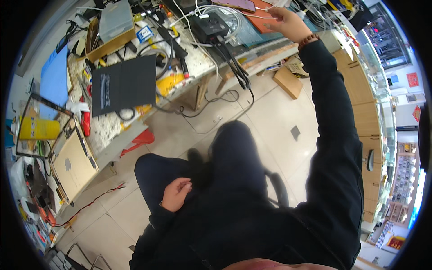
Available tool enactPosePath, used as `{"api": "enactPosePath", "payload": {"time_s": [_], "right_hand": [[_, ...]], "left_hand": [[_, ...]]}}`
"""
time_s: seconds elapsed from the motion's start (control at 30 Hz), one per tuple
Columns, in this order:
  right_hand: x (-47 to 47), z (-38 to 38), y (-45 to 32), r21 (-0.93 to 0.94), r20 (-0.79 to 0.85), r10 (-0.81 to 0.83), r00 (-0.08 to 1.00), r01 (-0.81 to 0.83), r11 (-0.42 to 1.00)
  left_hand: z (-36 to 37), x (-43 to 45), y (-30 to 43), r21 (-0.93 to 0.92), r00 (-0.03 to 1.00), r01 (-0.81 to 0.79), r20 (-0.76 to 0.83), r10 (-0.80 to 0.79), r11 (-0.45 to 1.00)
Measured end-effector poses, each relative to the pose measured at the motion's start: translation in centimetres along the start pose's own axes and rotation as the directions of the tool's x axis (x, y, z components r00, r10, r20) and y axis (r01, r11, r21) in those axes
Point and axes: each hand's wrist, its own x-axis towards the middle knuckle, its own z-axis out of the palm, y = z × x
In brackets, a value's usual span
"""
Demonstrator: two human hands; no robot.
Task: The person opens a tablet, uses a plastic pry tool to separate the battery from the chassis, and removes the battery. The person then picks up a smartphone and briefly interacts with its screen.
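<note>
My right hand (pixel 287 24) reaches over the far part of the workbench, fingers spread, beside white cables and an orange-red mat (pixel 258 21). A phone in a purplish case (pixel 238 4) lies just left of it. Nothing clearly sits in its grasp, though the fingertips are close to a white cable (pixel 260 16). My left hand (pixel 176 195) rests over my thigh, fingers loosely curled, with no object visible in it. Left of the phone stands a black power adapter box (pixel 210 27) with black plugs. A black flat panel (pixel 124 85) lies on the bench nearer to me.
At left are a gold laptop lid (pixel 72 162) with an Apple logo, a black frame, a yellow can (pixel 40 129) and red-handled pliers (pixel 86 118). Black cables hang off the bench edge to the floor. A cardboard box (pixel 288 82) is on the floor; wooden cabinets (pixel 361 87) line the right.
</note>
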Motion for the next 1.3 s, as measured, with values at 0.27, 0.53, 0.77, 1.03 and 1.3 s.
{"api": "enactPosePath", "payload": {"time_s": [0.27, 0.53, 0.77, 1.03, 1.3], "right_hand": [[14.4, 5.0, 3.1, -0.381, 0.18, -0.175, 0.968, 0.232, 0.895], [14.9, 3.3, 0.6, -0.375, 0.291, -0.118, 0.949, 0.226, 0.899], [8.8, -3.4, -2.5, -0.246, -0.201, -0.203, 0.958, 0.151, 0.957], [10.4, -12.2, 3.2, 0.887, -0.179, 0.128, 0.975, 0.104, 0.449], [13.8, -14.2, 9.6, 0.99, 0.108, 0.155, 0.982, -0.093, -0.105]], "left_hand": [[2.3, 7.0, 1.6, 0.003, 0.994, 0.047, -0.096, -0.046, 0.999], [3.1, 11.6, 10.7, -0.038, 0.971, -0.209, -0.131, 0.202, 0.977], [7.6, 10.5, 22.7, 0.021, 0.912, -0.403, 0.085, 0.4, 0.915], [12.7, 20.9, 44.3, 0.138, 0.7, -0.714, 0.147, 0.699, 0.686], [15.7, 44.6, 56.1, -0.375, 0.938, -0.313, -0.264, 0.223, 0.873]]}}
